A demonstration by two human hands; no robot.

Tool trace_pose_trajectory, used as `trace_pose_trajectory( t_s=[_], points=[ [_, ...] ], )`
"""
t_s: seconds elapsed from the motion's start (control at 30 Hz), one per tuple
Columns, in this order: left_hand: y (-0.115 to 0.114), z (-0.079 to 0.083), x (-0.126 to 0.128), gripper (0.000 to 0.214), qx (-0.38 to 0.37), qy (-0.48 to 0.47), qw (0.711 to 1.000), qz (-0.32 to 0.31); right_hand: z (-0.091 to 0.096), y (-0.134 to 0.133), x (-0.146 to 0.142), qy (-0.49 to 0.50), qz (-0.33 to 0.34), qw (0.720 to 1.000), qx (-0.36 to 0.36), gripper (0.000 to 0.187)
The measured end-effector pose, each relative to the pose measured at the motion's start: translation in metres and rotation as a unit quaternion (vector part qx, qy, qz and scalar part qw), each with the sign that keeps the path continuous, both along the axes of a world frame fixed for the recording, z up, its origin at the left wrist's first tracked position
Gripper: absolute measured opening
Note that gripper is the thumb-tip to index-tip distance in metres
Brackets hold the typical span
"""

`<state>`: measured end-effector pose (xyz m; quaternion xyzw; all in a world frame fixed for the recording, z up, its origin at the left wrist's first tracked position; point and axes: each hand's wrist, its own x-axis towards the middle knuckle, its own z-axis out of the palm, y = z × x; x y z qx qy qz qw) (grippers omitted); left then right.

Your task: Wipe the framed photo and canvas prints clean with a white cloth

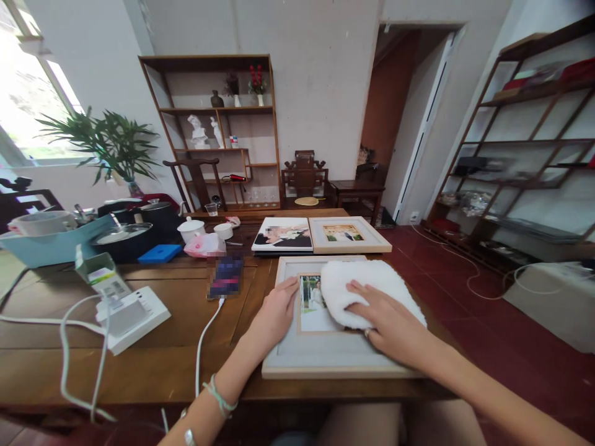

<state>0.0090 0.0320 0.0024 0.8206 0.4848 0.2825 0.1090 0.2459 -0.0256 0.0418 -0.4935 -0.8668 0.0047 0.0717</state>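
Note:
A framed photo (283, 359) with a light wood rim and a pale mat lies flat near the table's front edge. Across its left side rests my left hand (277, 310), fingers stretched out flat toward the small photo. My right hand (388, 319) grips a fluffy white cloth (395, 282) and presses it on the right part of the frame. The cloth covers part of the inner photo (310, 300). Some fingertips of the right hand sink into the cloth's folds.
Behind the frame lie another framed photo (381, 241) and a print panel (283, 241). A phone (226, 279) with a white cable (201, 347) is left of my left hand. Farther left are a white box (149, 316), a blue box (160, 253) and a pot (123, 241).

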Motion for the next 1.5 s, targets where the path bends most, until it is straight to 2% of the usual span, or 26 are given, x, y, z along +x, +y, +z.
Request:
trace_pose_trajectory(
  t_s=[0.1, 0.2, 0.33, 0.43, 0.67, 0.77, 0.87, 0.97, 1.1, 1.3, 1.4, 1.5],
  points=[
    [-0.001, 0.003, 0.002, 0.038, -0.004, 0.003, 1.0, -0.011, -0.009, 0.033, 0.006, 0.022, -0.001, 0.999, 0.05, 0.063],
    [-0.002, 0.006, 0.002, 0.038, -0.01, 0.01, 1.0, -0.013, -0.01, 0.062, 0.01, 0.023, -0.02, 0.996, 0.079, 0.063],
    [-0.001, 0.006, 0.002, 0.038, -0.016, 0.012, 1.0, -0.004, -0.003, 0.076, 0.009, -0.001, -0.009, 0.998, 0.054, 0.063],
    [0.001, 0.003, 0.002, 0.037, -0.014, 0.003, 1.0, -0.005, 0.007, 0.056, 0.005, -0.014, 0.026, 1.0, -0.001, 0.06],
    [0.0, 0.001, 0.003, 0.035, -0.011, -0.007, 1.0, 0.016, 0.045, -0.036, 0.009, 0.004, 0.048, 0.982, -0.181, 0.051],
    [-0.002, 0.002, 0.004, 0.035, -0.011, 0.003, 1.0, 0.02, 0.052, -0.058, 0.004, 0.029, 0.064, 0.976, -0.206, 0.05],
    [-0.002, 0.003, 0.003, 0.034, -0.015, 0.015, 1.0, 0.009, 0.044, -0.06, -0.01, 0.03, 0.077, 0.978, -0.191, 0.06],
    [-0.001, 0.003, 0.002, 0.033, -0.012, 0.017, 1.0, 0.0, 0.029, -0.045, -0.019, 0.022, 0.08, 0.986, -0.148, 0.069],
    [-0.001, 0.002, 0.002, 0.033, -0.009, 0.01, 1.0, -0.003, 0.011, -0.004, -0.014, 0.014, 0.07, 0.995, -0.07, 0.065],
    [0.0, 0.003, 0.002, 0.031, -0.013, -0.001, 1.0, -0.009, 0.002, 0.067, -0.001, -0.013, 0.024, 0.998, 0.057, 0.072],
    [0.0, 0.003, 0.002, 0.03, -0.014, -0.002, 1.0, -0.004, 0.001, 0.086, -0.005, -0.025, 0.003, 0.998, 0.066, 0.077],
    [0.0, 0.004, 0.003, 0.03, -0.014, -0.006, 1.0, -0.004, 0.005, 0.077, -0.014, -0.021, 0.017, 0.999, 0.032, 0.068]
  ],
)
